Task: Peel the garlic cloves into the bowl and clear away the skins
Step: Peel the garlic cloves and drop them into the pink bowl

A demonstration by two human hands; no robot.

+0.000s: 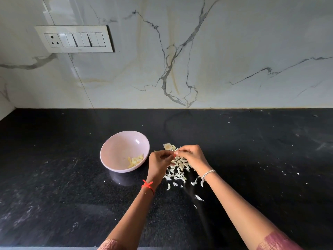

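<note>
We find both hands over the heap of skins (177,170), fingertips meeting. The left hand (159,162) and the right hand (191,156) each pinch the same small pale piece (173,152) between curled fingers. The fingers cover most of it, so we cannot tell whether it is clove or skin. The left hand hides the heap's left part.

The heap lies on the black countertop (54,177), just right of the bowl (119,150). Peeled cloves (135,160) lie against the bowl's right inner wall. A garlic base (168,146) lies just beyond the hands. Loose flakes trail toward the near edge.

The bottom of the frame cuts off both sleeves. The countertop extends well to either side and back to the marble wall (234,51), which carries a switch panel (74,39).
</note>
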